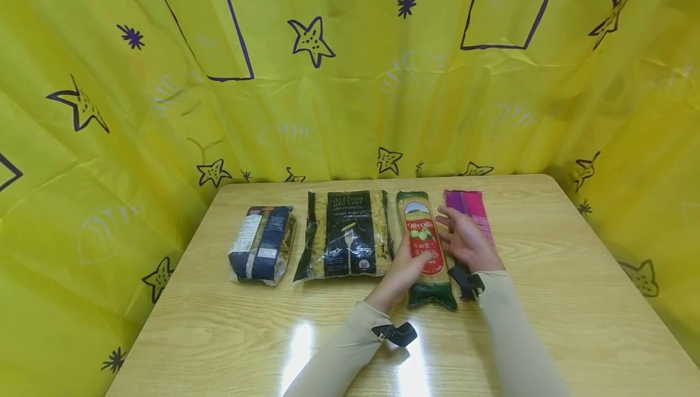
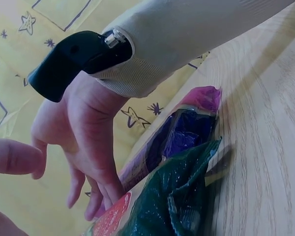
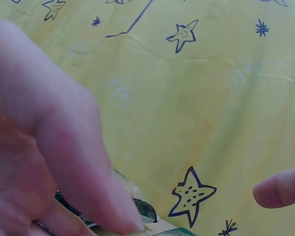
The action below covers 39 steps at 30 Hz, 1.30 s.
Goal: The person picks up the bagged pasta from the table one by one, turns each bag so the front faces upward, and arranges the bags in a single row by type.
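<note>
A long spaghetti packet [image 1: 422,227] with a red label and green ends lies between my two hands. My left hand [image 1: 401,270] is at its left side, with the thumb extended over the label. On the other side, my right hand [image 1: 467,242] has its fingers spread and slightly bent near the packet's right edge. In the left wrist view the right hand's fingertips point down beside the packets; whether they touch is hard to tell. A pink and purple packet [image 1: 477,207] lies partly hidden under the right hand and wrist.
Left of the spaghetti lies a big black and clear bag of penne [image 1: 350,233]. Farther left is a dark blue pasta packet [image 1: 264,244]. All rest on a wooden table [image 1: 229,336], with a yellow patterned curtain [image 1: 350,111] behind it.
</note>
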Tool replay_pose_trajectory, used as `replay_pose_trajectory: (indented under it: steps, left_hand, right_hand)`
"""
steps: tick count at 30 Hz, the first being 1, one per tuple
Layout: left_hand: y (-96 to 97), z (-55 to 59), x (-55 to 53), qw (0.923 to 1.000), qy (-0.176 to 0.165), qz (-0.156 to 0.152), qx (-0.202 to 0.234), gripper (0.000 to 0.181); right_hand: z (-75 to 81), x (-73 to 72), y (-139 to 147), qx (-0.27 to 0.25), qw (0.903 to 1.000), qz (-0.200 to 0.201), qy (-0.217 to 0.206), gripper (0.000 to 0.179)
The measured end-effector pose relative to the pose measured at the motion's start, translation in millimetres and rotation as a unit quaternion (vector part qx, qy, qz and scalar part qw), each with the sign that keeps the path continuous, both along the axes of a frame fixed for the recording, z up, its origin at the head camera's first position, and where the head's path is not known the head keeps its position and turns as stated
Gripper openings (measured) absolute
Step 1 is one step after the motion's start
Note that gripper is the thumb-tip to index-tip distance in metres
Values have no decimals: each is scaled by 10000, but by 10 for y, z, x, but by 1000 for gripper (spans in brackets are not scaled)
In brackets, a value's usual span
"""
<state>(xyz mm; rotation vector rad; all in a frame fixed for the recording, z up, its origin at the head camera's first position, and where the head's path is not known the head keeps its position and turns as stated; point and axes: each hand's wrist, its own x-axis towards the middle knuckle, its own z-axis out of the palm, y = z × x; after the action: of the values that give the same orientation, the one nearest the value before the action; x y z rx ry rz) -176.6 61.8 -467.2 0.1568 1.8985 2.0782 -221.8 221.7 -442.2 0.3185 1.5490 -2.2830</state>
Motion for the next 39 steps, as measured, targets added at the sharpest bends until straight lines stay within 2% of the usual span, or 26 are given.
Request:
replay_pose_trajectory:
  steps: [6, 10, 18, 28, 34, 39]
  left_hand:
    - [-12, -17, -2, 9998, -123, -78, 101, 74]
    - [-10, -22, -6, 9997, -225, -46, 96, 75]
    - [-9, -25, -10, 9997, -227, -35, -1, 81]
    - [-11, -13, 8, 9999, -4, -93, 116, 74]
    - [-11, 8, 7, 9998, 184, 77, -34, 75]
    - [-24, 56, -8, 9995, 179, 132, -211, 79]
  right_hand:
    - [-2, 6, 11, -2, 10000, -81, 12, 63]
    - [8, 11, 13, 57, 10000, -79, 20, 67]
    - [32, 4, 16, 148, 9999, -74, 5, 68]
    - [42, 19, 20, 118, 9999, -83, 6, 67]
    - [50, 15, 2, 111, 9998, -133, -21, 65]
    - [79, 28, 16, 149, 9997, -98, 186, 68]
